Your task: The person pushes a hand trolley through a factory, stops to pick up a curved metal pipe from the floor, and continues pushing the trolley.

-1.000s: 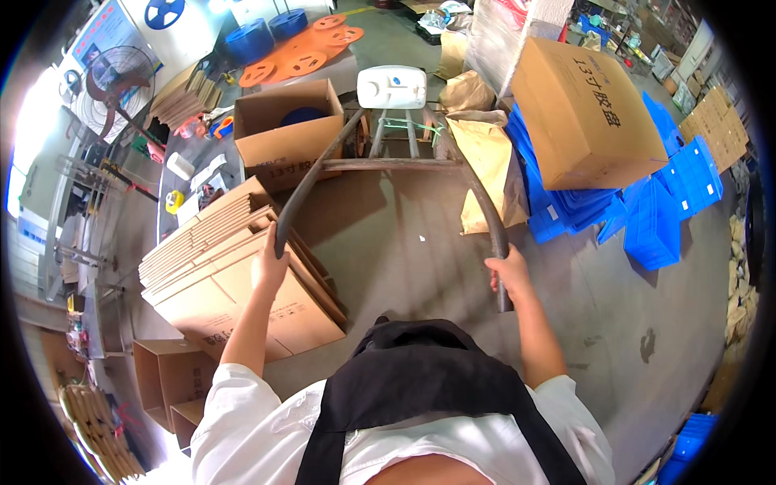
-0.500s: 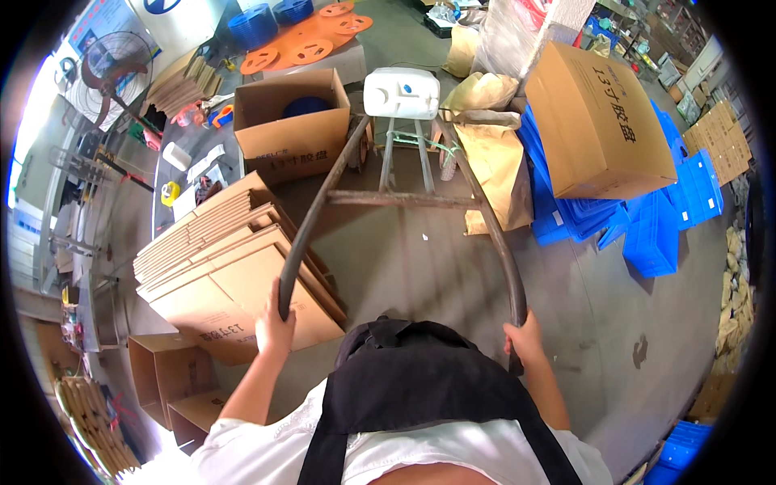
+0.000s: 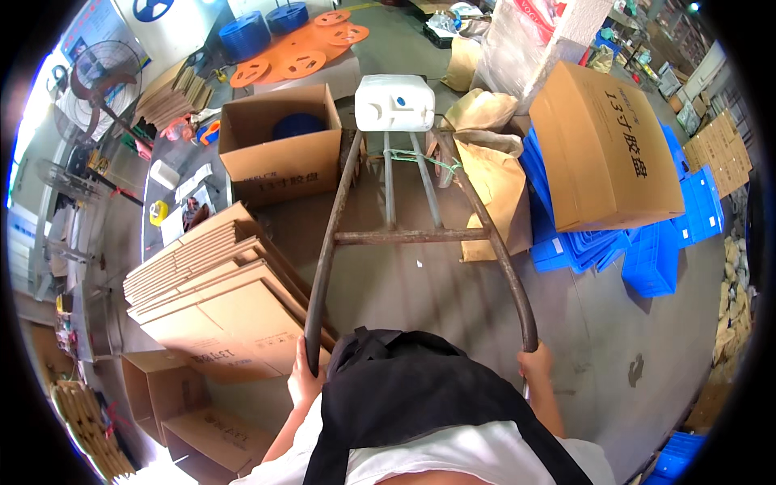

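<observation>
**Two hands on the handles of a metal hand cart, seen from above**

The concrete floor [image 3: 453, 283] fills the middle of the view. At far right stands a large closed cardboard box [image 3: 610, 145], resting against a heap of blue plastic crates [image 3: 638, 242]. At near left lies a slanted stack of flattened cardboard sheets [image 3: 218, 283], with two open empty cartons [image 3: 174, 404] nearer still. Far left of centre sits an open cardboard box [image 3: 283, 149] holding a blue object; beyond it, orange discs [image 3: 295, 52] lie on a low surface.

The rusty metal hand cart [image 3: 412, 234] runs from the person out to the far centre. Its two long side rails are joined by a crossbar and two inner bars. At its far end sits a white plastic canister [image 3: 394, 103]. Brown paper sacks [image 3: 489, 174] lean just right of the cart, between it and the blue crates.

The left hand [image 3: 305, 376] is closed around the near end of the left rail. The right hand [image 3: 536, 364] is closed around the near end of the right rail, which curves in toward it. A black apron [image 3: 412, 392] over a white shirt lies between the two forearms at the bottom edge. A standing fan [image 3: 93, 85] is at the far left rim.
</observation>
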{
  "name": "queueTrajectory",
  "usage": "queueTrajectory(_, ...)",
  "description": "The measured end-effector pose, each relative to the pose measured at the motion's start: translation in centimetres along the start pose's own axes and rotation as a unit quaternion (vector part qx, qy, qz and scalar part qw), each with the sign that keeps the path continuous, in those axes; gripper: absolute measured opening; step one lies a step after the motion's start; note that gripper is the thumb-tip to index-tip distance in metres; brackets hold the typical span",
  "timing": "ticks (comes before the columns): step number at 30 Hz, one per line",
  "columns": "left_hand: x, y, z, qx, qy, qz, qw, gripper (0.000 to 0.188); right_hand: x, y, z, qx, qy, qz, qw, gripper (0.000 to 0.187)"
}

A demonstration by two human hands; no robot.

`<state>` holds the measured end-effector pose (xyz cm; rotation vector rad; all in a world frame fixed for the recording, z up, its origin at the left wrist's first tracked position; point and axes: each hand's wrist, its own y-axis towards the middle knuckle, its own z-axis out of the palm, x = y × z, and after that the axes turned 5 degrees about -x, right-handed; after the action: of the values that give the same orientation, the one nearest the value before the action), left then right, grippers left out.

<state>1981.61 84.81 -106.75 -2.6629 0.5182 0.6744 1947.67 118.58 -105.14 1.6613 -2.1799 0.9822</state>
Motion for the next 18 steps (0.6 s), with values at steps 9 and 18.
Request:
queueTrajectory(9,-0.8,17.6,-1.0,-0.051,-0.016,0.041,0.998,0.085,12.8,2.7,7.7,0.075,0.108,-0.036,0.991,0.028)
queueTrajectory(18,0.6,34.9,-7.4,-0.014,-0.04,0.063,0.997,0.085,22.0,1.5,17.9,0.157,0.18,-0.07,0.968,0.041)
